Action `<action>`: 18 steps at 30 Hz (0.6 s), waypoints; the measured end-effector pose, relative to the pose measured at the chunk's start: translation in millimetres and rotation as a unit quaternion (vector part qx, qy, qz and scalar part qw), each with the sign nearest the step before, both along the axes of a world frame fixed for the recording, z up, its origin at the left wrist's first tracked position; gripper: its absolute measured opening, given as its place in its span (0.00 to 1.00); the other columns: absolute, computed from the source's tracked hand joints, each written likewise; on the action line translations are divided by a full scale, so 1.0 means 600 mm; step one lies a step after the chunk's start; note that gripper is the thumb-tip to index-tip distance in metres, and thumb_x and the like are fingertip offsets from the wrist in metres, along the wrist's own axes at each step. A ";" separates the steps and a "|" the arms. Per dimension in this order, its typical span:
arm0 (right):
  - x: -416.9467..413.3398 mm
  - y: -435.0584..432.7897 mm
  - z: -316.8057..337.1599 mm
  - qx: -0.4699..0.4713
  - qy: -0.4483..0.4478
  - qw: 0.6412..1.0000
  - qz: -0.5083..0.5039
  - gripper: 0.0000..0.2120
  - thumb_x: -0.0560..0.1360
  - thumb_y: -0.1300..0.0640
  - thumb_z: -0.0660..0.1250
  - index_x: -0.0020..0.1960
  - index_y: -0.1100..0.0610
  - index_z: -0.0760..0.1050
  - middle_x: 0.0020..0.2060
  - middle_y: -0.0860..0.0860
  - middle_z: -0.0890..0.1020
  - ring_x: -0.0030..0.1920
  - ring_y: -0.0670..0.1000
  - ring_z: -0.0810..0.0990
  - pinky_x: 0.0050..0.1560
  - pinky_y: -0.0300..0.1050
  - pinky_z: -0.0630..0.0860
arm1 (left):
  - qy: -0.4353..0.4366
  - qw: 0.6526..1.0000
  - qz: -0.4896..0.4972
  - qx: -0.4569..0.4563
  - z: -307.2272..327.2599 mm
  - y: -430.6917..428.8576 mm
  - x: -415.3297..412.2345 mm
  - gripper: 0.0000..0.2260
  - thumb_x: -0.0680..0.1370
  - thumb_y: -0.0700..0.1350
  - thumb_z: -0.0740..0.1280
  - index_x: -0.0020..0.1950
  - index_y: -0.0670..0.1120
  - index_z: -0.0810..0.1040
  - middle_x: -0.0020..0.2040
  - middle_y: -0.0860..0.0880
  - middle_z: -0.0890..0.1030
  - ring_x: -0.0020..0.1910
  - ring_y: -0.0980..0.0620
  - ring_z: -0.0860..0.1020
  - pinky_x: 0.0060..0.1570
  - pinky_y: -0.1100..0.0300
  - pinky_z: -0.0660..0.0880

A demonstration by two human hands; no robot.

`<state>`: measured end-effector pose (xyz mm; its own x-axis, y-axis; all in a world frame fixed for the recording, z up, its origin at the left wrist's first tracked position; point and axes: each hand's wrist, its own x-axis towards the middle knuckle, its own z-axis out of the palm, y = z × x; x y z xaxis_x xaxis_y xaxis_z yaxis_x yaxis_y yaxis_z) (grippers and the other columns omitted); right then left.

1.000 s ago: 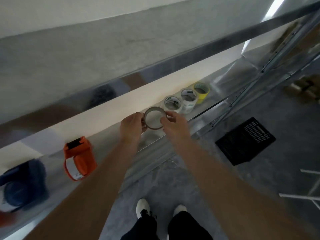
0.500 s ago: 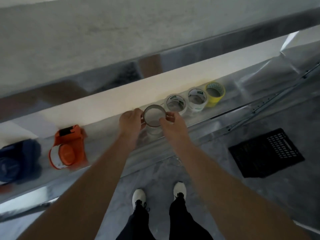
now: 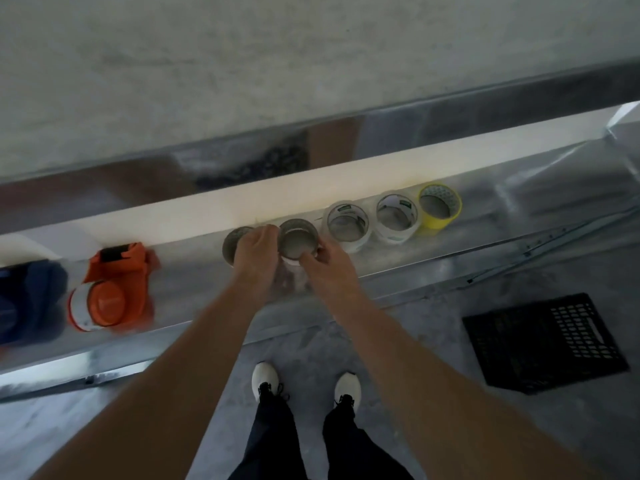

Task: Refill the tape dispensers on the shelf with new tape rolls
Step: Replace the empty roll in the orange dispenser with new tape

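My left hand [image 3: 258, 252] and my right hand [image 3: 325, 263] hold a grey-brown tape roll [image 3: 298, 239] between them, low over the metal shelf [image 3: 485, 244]. The right fingers pinch its right rim and the left fingers curl at its left rim. A second dark ring [image 3: 232, 242] shows just left of my left hand, partly hidden by it. Two clear tape rolls [image 3: 347, 224] [image 3: 396, 216] and a yellow roll [image 3: 440, 206] stand in a row to the right. An orange tape dispenser [image 3: 114, 289] and a blue one [image 3: 27, 299] lie on the shelf at the left.
A higher shelf's metal edge [image 3: 450, 112] runs across above the hands. On the concrete floor to the right lies a black plastic crate [image 3: 543, 341]. My own feet in white shoes [image 3: 265, 377] stand close to the shelf's front rail.
Both hands kept hold of the roll and brought it down toward the shelf. A second dark ring now shows left of my left hand. My view swung left and down.
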<state>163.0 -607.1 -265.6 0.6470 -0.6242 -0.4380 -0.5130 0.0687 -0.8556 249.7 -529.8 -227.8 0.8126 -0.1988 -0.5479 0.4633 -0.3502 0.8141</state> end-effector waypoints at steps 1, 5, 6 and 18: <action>0.003 -0.001 -0.002 0.005 -0.001 1.000 -0.005 0.15 0.69 0.44 0.67 0.54 0.46 0.80 0.45 0.45 0.86 0.47 0.48 0.84 0.51 0.51 0.82 | -0.010 1.000 -0.013 0.010 -0.005 -0.002 0.005 0.11 0.82 0.43 0.64 0.40 0.47 0.79 0.37 0.47 0.78 0.40 0.49 0.77 0.50 0.49 0.76; 0.013 -0.002 -0.007 -0.019 0.005 1.000 -0.012 0.12 0.73 0.44 0.67 0.53 0.47 0.80 0.42 0.43 0.84 0.44 0.45 0.82 0.43 0.40 0.73 | -0.041 0.998 -0.051 0.026 -0.011 -0.007 0.016 0.12 0.84 0.45 0.63 0.41 0.49 0.79 0.38 0.49 0.78 0.40 0.52 0.74 0.48 0.52 0.73; 0.015 -0.003 -0.008 -0.026 0.009 1.000 -0.012 0.12 0.74 0.44 0.67 0.54 0.47 0.80 0.43 0.43 0.85 0.45 0.43 0.82 0.42 0.38 0.72 | -0.047 0.997 -0.060 0.028 -0.011 -0.008 0.017 0.12 0.84 0.45 0.63 0.42 0.49 0.79 0.38 0.49 0.78 0.40 0.52 0.74 0.48 0.53 0.73; 0.009 -0.054 0.035 -0.095 0.077 0.991 -0.049 0.12 0.79 0.46 0.66 0.46 0.54 0.80 0.38 0.46 0.84 0.39 0.47 0.81 0.40 0.41 0.73 | -0.155 0.950 -0.171 0.208 0.032 -0.054 0.036 0.19 0.82 0.52 0.59 0.62 0.41 0.81 0.50 0.39 0.84 0.49 0.39 0.80 0.49 0.49 0.74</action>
<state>168.7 -639.5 -244.7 0.5136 -0.7618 -0.3949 -0.6375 -0.0307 -0.7698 271.6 -562.1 -208.5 0.8751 -0.2978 -0.3816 0.0253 -0.7591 0.6505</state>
